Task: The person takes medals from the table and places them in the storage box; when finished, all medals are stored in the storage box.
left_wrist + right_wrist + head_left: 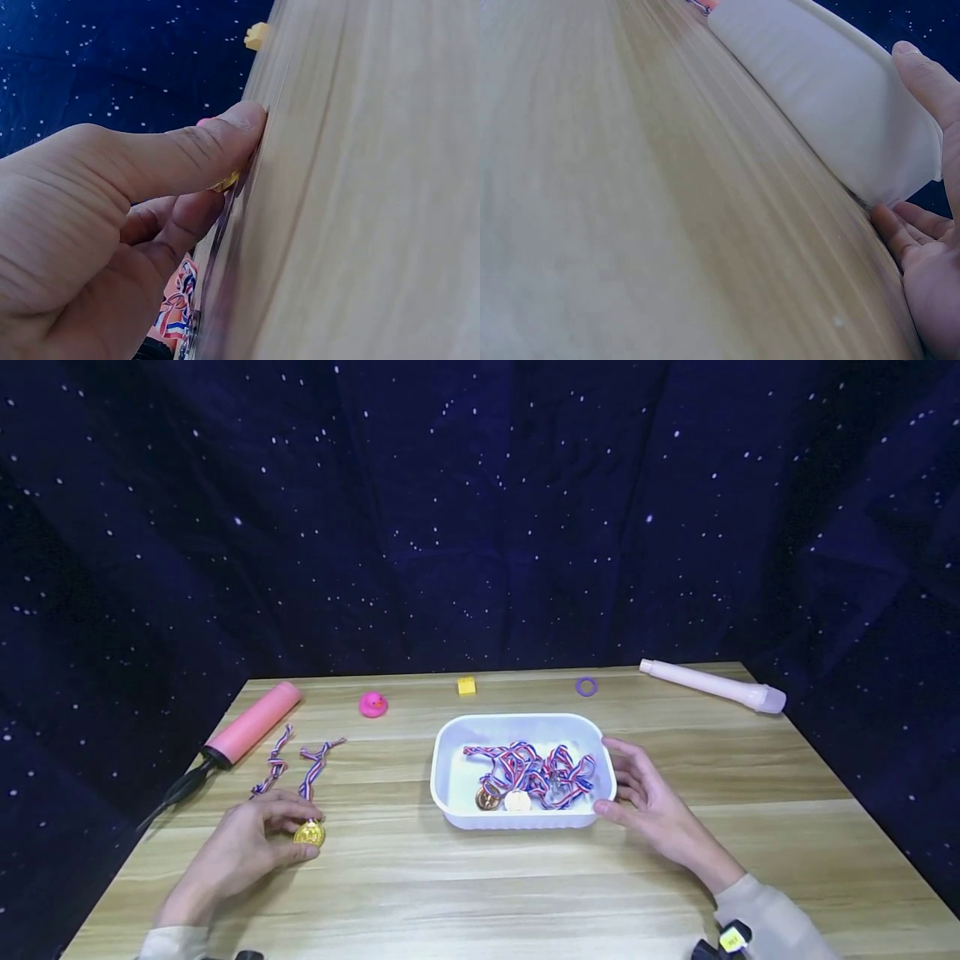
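Note:
A gold medal (pixel 309 833) lies between the thumb and fingers of my left hand (pixel 243 847), which pinches it low at the table on the left. In the left wrist view only a sliver of the medal (pixel 226 182) shows behind the thumb. Beyond that hand stretch two striped ribbons in red, white and blue; the nearer ribbon (pixel 313 770) runs down to the gold medal. My right hand (pixel 660 814) holds the right end of a white plastic tray (pixel 448 810), thumb at the near corner. Inside are tangled ribbons (pixel 517 764), a bronze medal (pixel 487 798) and a silver-looking medal (pixel 517 801).
A pink hand pump (pixel 255 722) with a black end lies at the left edge. Along the back are a pink rubber duck (pixel 372 704), a yellow block (pixel 467 685), a purple ring (pixel 587 687) and a pale pink toy microphone (pixel 712 685). A dark starry curtain hangs behind.

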Available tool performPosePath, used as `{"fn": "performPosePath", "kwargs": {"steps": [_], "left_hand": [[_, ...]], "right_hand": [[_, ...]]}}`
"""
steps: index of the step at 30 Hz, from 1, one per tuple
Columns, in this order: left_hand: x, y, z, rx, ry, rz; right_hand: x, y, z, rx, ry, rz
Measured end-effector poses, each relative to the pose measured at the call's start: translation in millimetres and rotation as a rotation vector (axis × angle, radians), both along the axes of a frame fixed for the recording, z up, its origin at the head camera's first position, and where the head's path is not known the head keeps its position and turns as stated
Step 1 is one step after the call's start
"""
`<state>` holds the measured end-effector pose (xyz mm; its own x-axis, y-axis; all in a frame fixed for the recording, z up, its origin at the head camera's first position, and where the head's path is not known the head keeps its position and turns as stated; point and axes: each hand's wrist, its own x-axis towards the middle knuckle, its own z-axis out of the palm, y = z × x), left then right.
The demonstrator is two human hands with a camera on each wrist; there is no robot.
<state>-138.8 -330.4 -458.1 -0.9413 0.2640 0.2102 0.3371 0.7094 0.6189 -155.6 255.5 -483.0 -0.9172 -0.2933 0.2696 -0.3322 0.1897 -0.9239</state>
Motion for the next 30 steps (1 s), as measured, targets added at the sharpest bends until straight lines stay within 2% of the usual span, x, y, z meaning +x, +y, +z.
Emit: {"fn": "performPosePath", "kwargs": {"steps": [4, 9, 12, 18, 25, 30], "left_hand": [[0.7, 0.9, -0.7, 0.016, 0.003, -0.013], [0.7, 4.5, -1.3, 0.046, 0.009, -0.062], [0.2, 7.4, -1.4, 0.064, -0.012, -0.076], [0.4, 13.5, -1.4, 0.099, -0.049, -0.042], [-0.8, 19.8, -2.7, 0.133, -0.057, -0.028], [-0.6, 25.1, -0.9, 0.102, -0.059, 0.037]], "right_hand": [[-0.5, -0.6, 0.2, 0.0, -0.006, 0.0], [-0.6, -0.4, -0.1, -0.003, -0.005, -0.001], [-0.7, 0.0, -0.5, -0.005, -0.002, -0.001], [-0.9, 0.2, -1.0, -0.002, -0.001, 0.001], [-1.4, 0.2, 0.4, 0.002, -0.003, -0.001], [-0.5, 0.3, 0.0, 0.003, -0.005, -0.003]]}}
